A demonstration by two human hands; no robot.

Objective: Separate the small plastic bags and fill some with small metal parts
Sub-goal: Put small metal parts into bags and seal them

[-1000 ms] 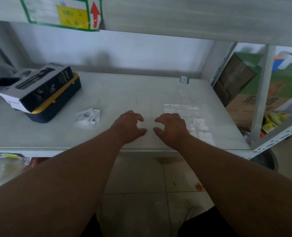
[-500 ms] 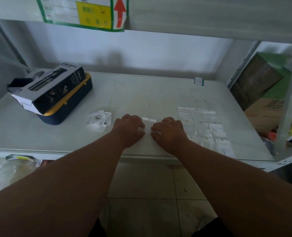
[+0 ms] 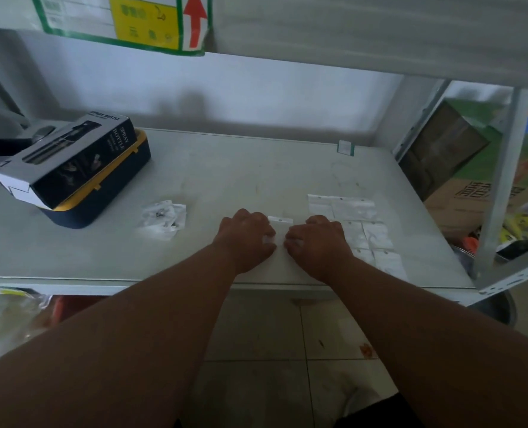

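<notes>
From the head view, the left hand (image 3: 246,239) and right hand (image 3: 316,242) each pinch an edge of one small plastic bag (image 3: 279,225) lying on the shelf (image 3: 241,174), seemingly pulling it apart; next comes a careful parting tug. Laid-out bags (image 3: 355,223) sit right, filled bags (image 3: 163,215) left, beside a spray bottle box (image 3: 71,162).

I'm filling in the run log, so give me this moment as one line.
step: separating bags | left hand: pinches small bag | right hand: pinches same bag | empty bags: right
</notes>
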